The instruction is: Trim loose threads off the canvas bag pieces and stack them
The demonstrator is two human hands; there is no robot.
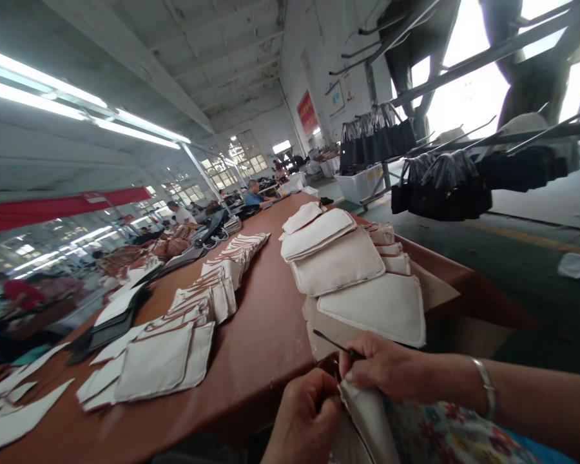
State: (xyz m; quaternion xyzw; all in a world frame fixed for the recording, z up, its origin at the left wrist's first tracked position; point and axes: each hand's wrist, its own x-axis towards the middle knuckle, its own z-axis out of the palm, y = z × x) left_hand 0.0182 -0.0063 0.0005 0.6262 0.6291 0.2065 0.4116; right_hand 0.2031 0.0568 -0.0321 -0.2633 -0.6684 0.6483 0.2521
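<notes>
Both hands work a cream fabric piece at the near edge of a long brown table.

The left hand [302, 419], at 6 o'clock in the view, is curled and pinches the edge of the cream fabric piece [370, 422], which hangs over the lap just below the table edge. The right hand [389, 367], touching the piece from 5 o'clock, grips a thin dark tool [336, 345] whose tip points toward 10 o'clock. Just beyond, at 1 o'clock from the hands, lies an overlapping row of cream panels [348, 264] on the table [265, 328]. A second row of trimmed panels [183, 335] runs at 9 o'clock. Dark bags [439, 183] hang at 2 o'clock.
</notes>
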